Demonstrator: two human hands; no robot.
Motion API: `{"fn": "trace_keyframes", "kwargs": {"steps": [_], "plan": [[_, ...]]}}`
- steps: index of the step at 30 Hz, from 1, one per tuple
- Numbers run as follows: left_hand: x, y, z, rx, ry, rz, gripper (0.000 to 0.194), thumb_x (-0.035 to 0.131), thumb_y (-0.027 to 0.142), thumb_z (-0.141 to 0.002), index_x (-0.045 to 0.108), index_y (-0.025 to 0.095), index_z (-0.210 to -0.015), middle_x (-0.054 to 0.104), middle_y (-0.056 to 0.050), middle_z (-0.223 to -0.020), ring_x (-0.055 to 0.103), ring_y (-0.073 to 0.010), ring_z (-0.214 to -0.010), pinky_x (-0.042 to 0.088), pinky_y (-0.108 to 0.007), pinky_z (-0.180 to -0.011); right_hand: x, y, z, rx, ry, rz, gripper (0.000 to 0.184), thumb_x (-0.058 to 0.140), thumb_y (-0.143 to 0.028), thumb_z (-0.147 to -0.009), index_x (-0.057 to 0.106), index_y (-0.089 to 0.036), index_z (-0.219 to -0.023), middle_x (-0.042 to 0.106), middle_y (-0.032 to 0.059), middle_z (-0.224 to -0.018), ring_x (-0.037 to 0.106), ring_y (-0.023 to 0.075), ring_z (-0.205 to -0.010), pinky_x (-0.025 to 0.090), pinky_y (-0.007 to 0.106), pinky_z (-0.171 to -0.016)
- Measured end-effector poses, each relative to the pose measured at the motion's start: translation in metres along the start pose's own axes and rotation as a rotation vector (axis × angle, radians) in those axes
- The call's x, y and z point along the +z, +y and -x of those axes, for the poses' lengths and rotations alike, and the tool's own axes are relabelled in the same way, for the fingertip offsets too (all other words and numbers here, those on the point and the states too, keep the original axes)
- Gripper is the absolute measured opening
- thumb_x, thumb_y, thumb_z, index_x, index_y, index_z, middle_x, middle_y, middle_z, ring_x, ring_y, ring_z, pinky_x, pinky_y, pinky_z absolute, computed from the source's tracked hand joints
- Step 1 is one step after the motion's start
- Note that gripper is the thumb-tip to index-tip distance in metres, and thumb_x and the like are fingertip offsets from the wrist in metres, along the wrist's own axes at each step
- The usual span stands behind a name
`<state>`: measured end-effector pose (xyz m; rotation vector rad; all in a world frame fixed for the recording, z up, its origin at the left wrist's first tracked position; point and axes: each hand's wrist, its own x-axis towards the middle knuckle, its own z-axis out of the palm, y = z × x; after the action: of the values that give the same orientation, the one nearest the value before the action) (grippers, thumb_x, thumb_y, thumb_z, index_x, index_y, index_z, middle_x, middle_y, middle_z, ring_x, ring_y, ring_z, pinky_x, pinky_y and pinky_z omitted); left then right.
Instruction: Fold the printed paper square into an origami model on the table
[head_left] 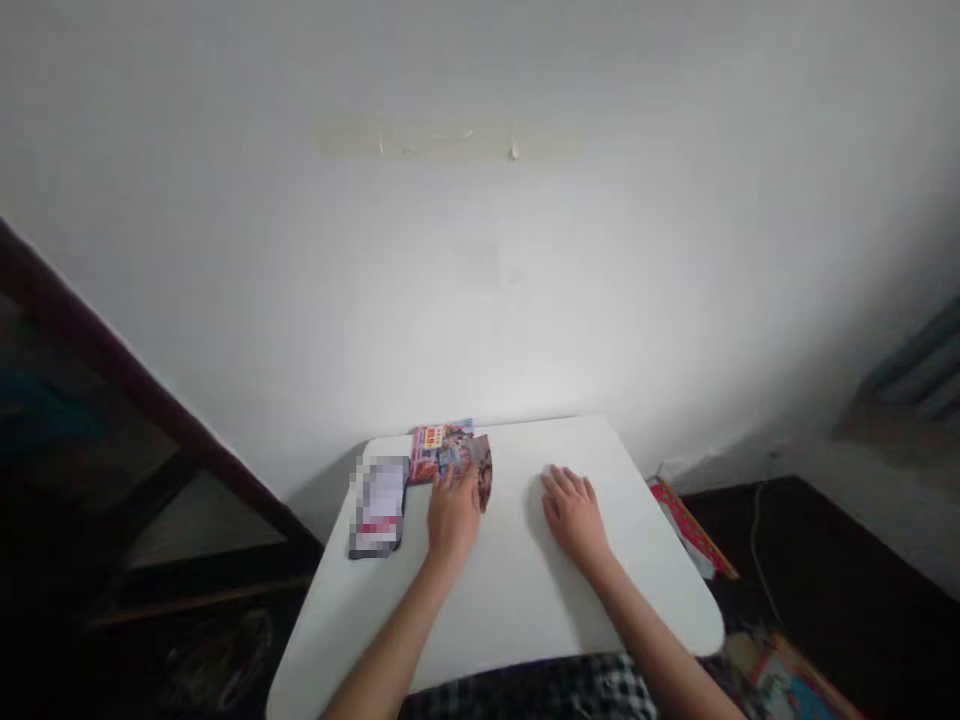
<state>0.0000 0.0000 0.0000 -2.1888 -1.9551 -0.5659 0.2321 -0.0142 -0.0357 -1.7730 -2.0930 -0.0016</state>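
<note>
My left hand lies palm down on the table with its fingers stretched forward over a colourful printed leaflet. That leaflet is partly hidden under the fingers and its right edge looks curved. Behind it, overlapped by it, is another bright printed leaflet in pink and blue with yellow lettering. Over to the right, my right hand rests on the bare tabletop, holding nothing, fingers loosely apart. A phone with a lit, blurred-out screen lies left of my left hand.
The small white table has rounded corners and backs onto a white wall. A dark slanted frame stands at the left. Right of the table, a red patterned item and a cable are low down.
</note>
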Motion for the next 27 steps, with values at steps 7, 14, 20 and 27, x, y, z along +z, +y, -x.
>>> {"fn": "trace_keyframes", "kwargs": {"steps": [7, 14, 20, 27], "plan": [[0.022, 0.024, 0.022, 0.108, 0.005, 0.074, 0.044, 0.037, 0.021, -0.098, 0.060, 0.022, -0.135, 0.065, -0.007, -0.136, 0.051, -0.0263, -0.136, 0.039, -0.048, -0.116, -0.005, 0.009, 0.004, 0.034, 0.007, 0.024, 0.043, 0.039, -0.030, -0.100, 0.054, -0.026, -0.140, 0.047, 0.0051, -0.152, 0.040, 0.0260, -0.141, 0.025, 0.050, -0.117], [0.040, 0.029, 0.023, 0.108, -0.024, 0.110, 0.046, 0.032, 0.026, -0.100, 0.055, 0.023, -0.140, 0.053, -0.003, -0.148, 0.044, -0.0262, -0.142, 0.033, -0.054, -0.119, -0.006, 0.014, 0.005, 0.045, 0.011, 0.036, 0.044, 0.039, -0.031, -0.099, 0.054, -0.027, -0.140, 0.046, 0.0047, -0.153, 0.039, 0.0259, -0.142, 0.025, 0.050, -0.118], [0.028, 0.033, 0.024, 0.059, -0.011, 0.106, 0.046, 0.037, 0.038, -0.099, 0.056, 0.025, -0.139, 0.055, -0.003, -0.147, 0.047, -0.0276, -0.137, 0.034, -0.055, -0.117, -0.005, 0.015, 0.004, 0.039, 0.022, 0.023, 0.044, 0.038, -0.031, -0.099, 0.055, -0.027, -0.139, 0.046, 0.0048, -0.152, 0.039, 0.0265, -0.141, 0.025, 0.050, -0.118], [0.018, 0.035, 0.024, 0.073, 0.015, 0.126, 0.042, 0.041, 0.040, -0.098, 0.061, 0.032, -0.134, 0.054, -0.003, -0.148, 0.055, -0.0293, -0.127, 0.028, -0.064, -0.117, -0.002, 0.016, 0.004, 0.040, 0.035, -0.004, 0.043, 0.039, -0.031, -0.099, 0.055, -0.026, -0.139, 0.047, 0.0047, -0.152, 0.038, 0.0260, -0.142, 0.025, 0.052, -0.118]]}}
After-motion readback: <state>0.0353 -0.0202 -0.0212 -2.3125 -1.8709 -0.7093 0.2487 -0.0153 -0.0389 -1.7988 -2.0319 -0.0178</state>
